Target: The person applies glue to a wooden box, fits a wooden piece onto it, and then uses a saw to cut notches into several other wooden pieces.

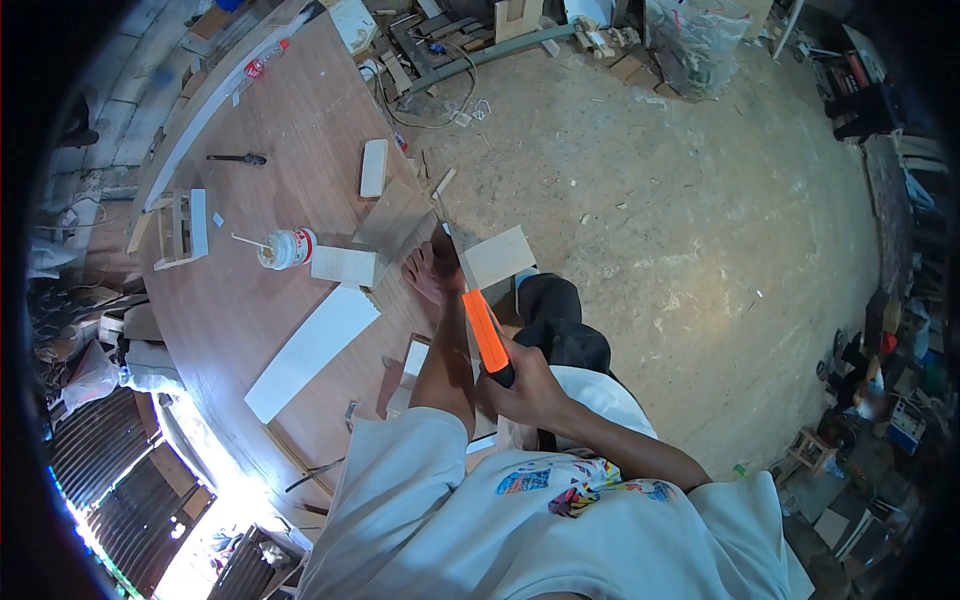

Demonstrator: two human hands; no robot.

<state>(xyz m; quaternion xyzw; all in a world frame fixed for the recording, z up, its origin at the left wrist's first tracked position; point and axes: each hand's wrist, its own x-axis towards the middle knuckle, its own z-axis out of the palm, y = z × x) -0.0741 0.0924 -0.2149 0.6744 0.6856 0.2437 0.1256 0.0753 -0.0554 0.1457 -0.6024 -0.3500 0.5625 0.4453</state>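
Note:
My right hand (533,385) is wrapped around the orange and black handle of a hand saw (485,330). The saw's thin blade points away from me along the table edge, beside a pale wooden board (500,257) that juts out past the edge. My left hand (432,275) presses down at the edge next to the blade, fingers spread. Left of it lies a short white-faced block (343,266), and below that a long white tapered board (312,350).
On the wooden table (300,120) are a tub with a stick in it (287,249), a small wooden frame (183,228), a dark tool (238,158), a white block (374,168) and a plastic bottle (266,60). Scrap wood (430,50) and a clear bag (695,45) lie on the floor.

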